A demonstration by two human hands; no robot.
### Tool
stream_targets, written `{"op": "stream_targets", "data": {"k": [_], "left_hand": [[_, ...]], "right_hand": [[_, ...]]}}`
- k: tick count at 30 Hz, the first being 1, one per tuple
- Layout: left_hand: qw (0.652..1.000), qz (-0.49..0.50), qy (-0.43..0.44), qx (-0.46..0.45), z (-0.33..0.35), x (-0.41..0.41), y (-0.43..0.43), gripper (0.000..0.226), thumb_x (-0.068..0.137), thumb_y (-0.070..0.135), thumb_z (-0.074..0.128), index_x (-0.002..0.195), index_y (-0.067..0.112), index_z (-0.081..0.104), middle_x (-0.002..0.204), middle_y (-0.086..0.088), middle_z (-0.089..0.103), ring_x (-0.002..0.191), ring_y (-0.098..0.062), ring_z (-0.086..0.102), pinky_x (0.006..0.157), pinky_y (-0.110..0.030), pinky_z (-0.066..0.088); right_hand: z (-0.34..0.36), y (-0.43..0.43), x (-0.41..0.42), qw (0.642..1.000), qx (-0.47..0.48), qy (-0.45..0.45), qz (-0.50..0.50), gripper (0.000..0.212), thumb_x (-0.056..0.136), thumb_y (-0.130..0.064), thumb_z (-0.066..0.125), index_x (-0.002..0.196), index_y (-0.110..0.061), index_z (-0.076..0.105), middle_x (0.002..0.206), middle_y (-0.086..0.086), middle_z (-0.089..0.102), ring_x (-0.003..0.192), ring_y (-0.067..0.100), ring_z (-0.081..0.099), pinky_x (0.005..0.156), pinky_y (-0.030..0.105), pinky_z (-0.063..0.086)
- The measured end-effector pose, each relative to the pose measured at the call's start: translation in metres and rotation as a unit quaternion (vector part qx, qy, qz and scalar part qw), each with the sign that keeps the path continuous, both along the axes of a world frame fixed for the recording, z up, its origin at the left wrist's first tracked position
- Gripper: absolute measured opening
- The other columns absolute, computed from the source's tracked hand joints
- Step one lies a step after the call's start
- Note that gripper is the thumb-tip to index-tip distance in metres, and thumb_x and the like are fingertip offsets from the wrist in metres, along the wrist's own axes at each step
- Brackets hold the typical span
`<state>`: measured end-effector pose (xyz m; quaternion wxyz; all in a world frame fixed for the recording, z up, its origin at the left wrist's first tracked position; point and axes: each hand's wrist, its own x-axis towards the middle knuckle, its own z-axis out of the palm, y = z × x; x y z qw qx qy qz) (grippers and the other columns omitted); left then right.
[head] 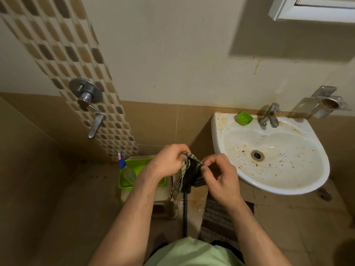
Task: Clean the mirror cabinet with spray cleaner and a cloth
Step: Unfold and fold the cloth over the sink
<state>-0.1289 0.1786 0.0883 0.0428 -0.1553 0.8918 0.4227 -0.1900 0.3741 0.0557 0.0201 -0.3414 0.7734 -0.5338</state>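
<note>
Both hands hold the checked cloth (189,169) just left of the sink (269,152): left hand (169,162) grips its top edge, right hand (219,177) pinches it. Spray bottle (125,168) stands in the green tub (143,165) further left; mirror cabinet (311,10) hangs above the sink.

- The cloth (189,170) hangs between the left grip (169,162) and the right grip (221,175), which both hold its top edge, just left of the sink (284,188).
- The spray bottle (127,169) rests in a tray (142,164) on a stool (163,196), left of the left grip.
- The tap (269,116) stands at the back of the sink, with a dish (244,118) on the rim to its left.
- A wall holder (326,106) sits right of the tap.
- The mirror cabinet (315,8) hangs above the sink.
- A mixer valve (85,93) is on the wall far left, with a lever tap (97,125) below it.
- A mat (219,221) lies on the floor before the sink.
</note>
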Motion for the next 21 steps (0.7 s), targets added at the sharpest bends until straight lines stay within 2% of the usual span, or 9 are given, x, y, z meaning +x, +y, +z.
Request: {"op": "stream_targets", "data": {"k": [3, 5, 8, 11, 14, 16, 18, 20, 21], "left_hand": [[0.999, -0.002, -0.019, -0.043, 0.007, 0.001, -0.006, 0.03, 0.103, 0.011, 0.052, 0.096, 0.037, 0.066, 0.1, 0.007, 0.069, 0.098, -0.013, 0.064, 0.089, -0.035, 0.051], [0.997, -0.006, -0.029, -0.065, 0.011, 0.0, -0.01, 0.032, 0.103, 0.013, 0.053, 0.094, 0.041, 0.066, 0.102, 0.007, 0.069, 0.098, -0.013, 0.064, 0.089, -0.036, 0.051], [0.995, -0.024, -0.048, -0.086, 0.011, 0.0, -0.005, 0.026, 0.102, 0.015, 0.056, 0.099, 0.036, 0.072, 0.103, 0.006, 0.071, 0.098, -0.014, 0.065, 0.091, -0.042, 0.054], [0.993, -0.023, -0.057, -0.102, 0.007, 0.0, -0.007, 0.019, 0.103, 0.018, 0.056, 0.102, 0.029, 0.072, 0.102, 0.003, 0.072, 0.096, -0.017, 0.066, 0.089, -0.043, 0.056], [0.993, -0.019, -0.059, -0.1, 0.005, -0.002, -0.014, 0.02, 0.105, 0.022, 0.054, 0.093, 0.032, 0.067, 0.093, 0.006, 0.07, 0.089, -0.014, 0.065, 0.084, -0.04, 0.054], [0.994, -0.02, -0.054, -0.096, 0.003, -0.003, -0.016, 0.025, 0.105, 0.021, 0.054, 0.085, 0.034, 0.062, 0.085, 0.01, 0.067, 0.081, -0.008, 0.062, 0.076, -0.036, 0.05], [0.995, -0.023, -0.039, -0.094, 0.005, -0.005, -0.02, 0.023, 0.104, 0.02, 0.055, 0.083, 0.028, 0.062, 0.08, 0.008, 0.065, 0.075, -0.008, 0.061, 0.069, -0.035, 0.047], [0.994, -0.024, -0.022, -0.102, 0.012, -0.008, -0.025, 0.021, 0.103, 0.021, 0.057, 0.083, 0.025, 0.063, 0.075, 0.008, 0.063, 0.071, -0.007, 0.058, 0.065, -0.033, 0.045], [0.994, -0.026, -0.016, -0.104, 0.015, -0.008, -0.026, 0.022, 0.102, 0.021, 0.058, 0.081, 0.026, 0.063, 0.073, 0.009, 0.062, 0.069, -0.006, 0.057, 0.063, -0.032, 0.043]], "right_hand": [[0.0, 0.006, -0.009, 0.989, 0.132, 0.028, 0.057, 0.003, 0.093, -0.036, 0.059, 0.09, -0.036, 0.058, 0.078, -0.015, 0.06, 0.077, 0.008, 0.058, 0.07, 0.038, 0.049], [-0.008, 0.011, -0.011, 0.956, 0.273, 0.075, 0.079, 0.019, 0.094, -0.052, 0.052, 0.091, -0.035, 0.06, 0.077, -0.017, 0.059, 0.079, 0.005, 0.053, 0.076, 0.041, 0.049], [-0.018, 0.021, -0.012, 0.924, 0.366, 0.088, 0.064, 0.035, 0.097, -0.064, 0.044, 0.102, -0.038, 0.066, 0.099, -0.02, 0.061, 0.095, 0.007, 0.049, 0.088, 0.042, 0.046], [-0.015, 0.03, -0.017, 0.94, 0.315, 0.129, -0.005, 0.027, 0.1, -0.054, 0.05, 0.112, -0.037, 0.067, 0.126, -0.012, 0.054, 0.117, 0.012, 0.046, 0.096, 0.043, 0.046], [-0.004, 0.032, -0.016, 0.951, 0.247, 0.169, -0.072, 0.016, 0.099, -0.041, 0.06, 0.109, -0.033, 0.069, 0.136, -0.006, 0.05, 0.129, 0.02, 0.044, 0.097, 0.046, 0.045], [0.003, 0.029, -0.009, 0.96, 0.196, 0.184, -0.082, 0.013, 0.097, -0.036, 0.065, 0.108, -0.03, 0.071, 0.143, -0.001, 0.048, 0.137, 0.021, 0.04, 0.105, 0.047, 0.042], [0.013, 0.028, -0.007, 0.966, 0.15, 0.197, -0.078, 0.013, 0.096, -0.035, 0.068, 0.107, -0.029, 0.072, 0.151, 0.003, 0.045, 0.143, 0.016, 0.035, 0.113, 0.039, 0.036], [0.028, 0.027, -0.011, 0.983, 0.117, 0.126, -0.071, 0.011, 0.095, -0.029, 0.07, 0.106, -0.028, 0.072, 0.149, -0.001, 0.05, 0.138, 0.013, 0.046, 0.111, 0.035, 0.044], [0.035, 0.027, -0.013, 0.991, 0.093, 0.068, -0.067, 0.011, 0.095, -0.025, 0.071, 0.105, -0.03, 0.072, 0.138, -0.006, 0.06, 0.128, 0.011, 0.057, 0.105, 0.034, 0.052]]}}
